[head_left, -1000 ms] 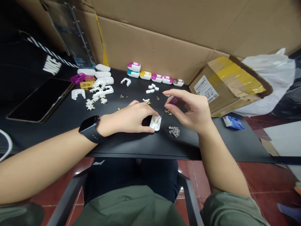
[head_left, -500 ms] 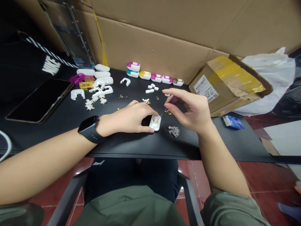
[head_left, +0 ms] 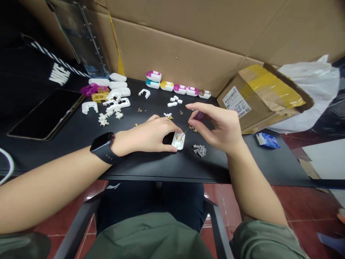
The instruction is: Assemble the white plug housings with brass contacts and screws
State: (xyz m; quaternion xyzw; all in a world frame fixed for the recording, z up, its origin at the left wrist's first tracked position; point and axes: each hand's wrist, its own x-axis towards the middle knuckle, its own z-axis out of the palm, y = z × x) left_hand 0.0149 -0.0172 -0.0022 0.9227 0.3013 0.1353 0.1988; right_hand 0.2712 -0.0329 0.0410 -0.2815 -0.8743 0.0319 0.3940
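My left hand point(head_left: 153, 135), with a dark watch on its wrist, grips a small white plastic housing point(head_left: 178, 144) between thumb and fingers on the black table. Brass-coloured parts show inside the housing. In my right hand point(head_left: 219, 126) is a screwdriver point(head_left: 198, 115) with a dark purple handle, pinched by thumb and fingers. Its thin shaft slants down to the housing's upper right part; the exact contact of the tip is too small to make out. Clear plastic pieces point(head_left: 199, 150) lie to the right of the housing. Small brass parts point(head_left: 193, 128) lie beneath my right fingertips.
White and coloured shells point(head_left: 118, 92) and a phone point(head_left: 45, 114) lie at the left. Closed coloured-and-white units point(head_left: 179, 89) line the cardboard at the back. Small white blocks point(head_left: 174, 101) and screws point(head_left: 139, 110) are scattered mid-table. A taped carton point(head_left: 258, 97) and a blue packet point(head_left: 267, 140) sit right.
Both hands keep their grips on the housing and the screwdriver. The whole view has shifted very slightly; nothing else has visibly moved.
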